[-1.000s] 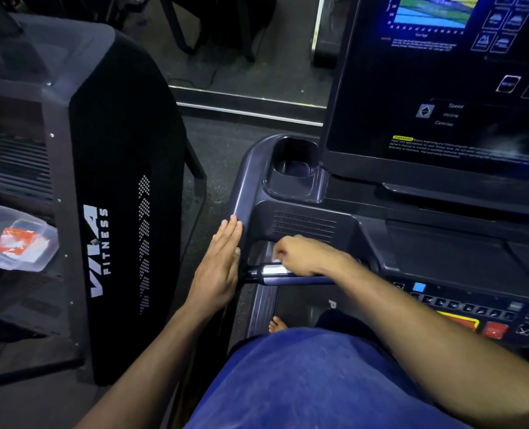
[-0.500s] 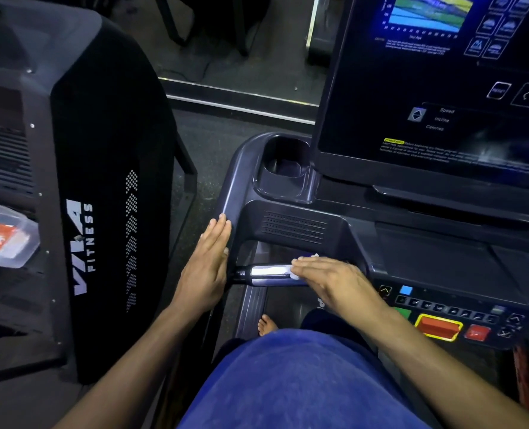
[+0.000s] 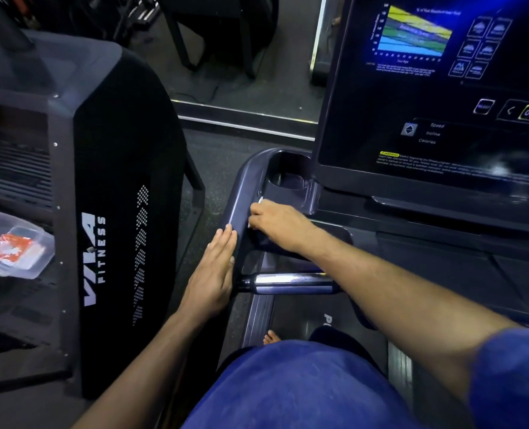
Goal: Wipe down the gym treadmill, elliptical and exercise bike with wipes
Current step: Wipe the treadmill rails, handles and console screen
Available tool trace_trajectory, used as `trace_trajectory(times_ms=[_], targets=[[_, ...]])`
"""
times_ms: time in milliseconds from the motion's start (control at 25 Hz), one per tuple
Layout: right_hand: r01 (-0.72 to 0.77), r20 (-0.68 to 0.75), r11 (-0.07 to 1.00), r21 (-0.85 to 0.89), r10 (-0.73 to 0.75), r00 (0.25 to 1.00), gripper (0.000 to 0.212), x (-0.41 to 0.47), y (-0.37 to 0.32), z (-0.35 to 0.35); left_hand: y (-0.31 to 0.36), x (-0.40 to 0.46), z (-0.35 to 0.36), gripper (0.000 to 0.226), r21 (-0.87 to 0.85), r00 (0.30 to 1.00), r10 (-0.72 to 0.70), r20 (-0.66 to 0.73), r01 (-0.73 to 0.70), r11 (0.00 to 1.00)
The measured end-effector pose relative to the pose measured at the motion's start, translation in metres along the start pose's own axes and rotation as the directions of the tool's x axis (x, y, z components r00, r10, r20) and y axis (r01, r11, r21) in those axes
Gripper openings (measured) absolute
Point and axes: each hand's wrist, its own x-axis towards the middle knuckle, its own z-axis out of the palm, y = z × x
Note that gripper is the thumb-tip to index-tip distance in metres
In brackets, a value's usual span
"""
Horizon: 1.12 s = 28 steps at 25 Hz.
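Note:
I stand on a dark treadmill whose console frame (image 3: 244, 187) curves round a cup holder (image 3: 289, 178) below the lit screen (image 3: 436, 88). My right hand (image 3: 275, 222) holds a white wipe (image 3: 259, 200), mostly hidden under the fingers, against the frame's left corner just below the cup holder. My left hand (image 3: 213, 270) rests flat with straight fingers on the outer side of the frame. A chrome pulse grip (image 3: 291, 283) lies below my right forearm.
A tall black machine housing marked VIVA FITNESS (image 3: 108, 236) stands close on the left. A clear plastic box (image 3: 15, 244) with an orange packet sits on its ledge. My bare foot (image 3: 271, 337) shows on the treadmill deck.
My right hand left the chrome pulse grip and moved up and left with the wipe to the frame corner by the cup holder. My left hand stayed flat on the frame's side.

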Motion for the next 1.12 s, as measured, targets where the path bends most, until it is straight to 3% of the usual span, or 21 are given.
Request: trace_trajectory(times_ms=[160,360,480,600,760,920,1040,1120], targets=[[-0.113,0.068,0.993,-0.028,0.115,0.991,0.015,-0.031,0.011,-0.007,0.001,-0.002,-0.001,0.053,0.005,1.000,0.005,0.026,-0.005,1.000],[-0.330,0.163,0.924,-0.193,0.362,0.918,0.016,-0.100,0.038,-0.017,0.002,-0.002,-0.001,0.057,0.047,0.999,0.003,0.039,-0.005,0.999],[-0.289,0.288,0.918,-0.272,0.364,0.885,0.016,-0.089,0.021,-0.009,0.005,-0.001,-0.002,0.058,0.072,0.998,-0.019,0.066,0.014,0.997],[-0.255,0.334,0.946,-0.198,0.310,0.890,0.018,-0.067,0.009,-0.004,0.006,0.000,-0.003,0.058,0.074,0.997,-0.014,0.074,0.008,0.997],[-0.079,0.216,0.989,-0.129,0.106,0.971,0.020,-0.015,-0.017,0.007,0.003,0.000,-0.003,0.057,0.080,0.997,-0.014,0.070,0.008,0.997],[-0.115,0.101,0.992,-0.045,0.119,0.988,0.012,0.012,-0.027,0.010,0.002,-0.001,-0.002,0.055,0.066,0.997,-0.024,0.071,0.019,0.998],[-0.116,0.248,0.987,-0.114,0.141,0.958,0.016,-0.006,-0.030,0.014,0.002,-0.003,-0.003,0.054,0.035,0.999,-0.008,0.053,0.006,0.999],[-0.208,0.327,0.976,-0.070,0.219,0.919,0.020,-0.014,-0.034,0.015,0.003,-0.003,-0.003,0.053,0.031,0.998,-0.007,0.055,0.006,1.000]])
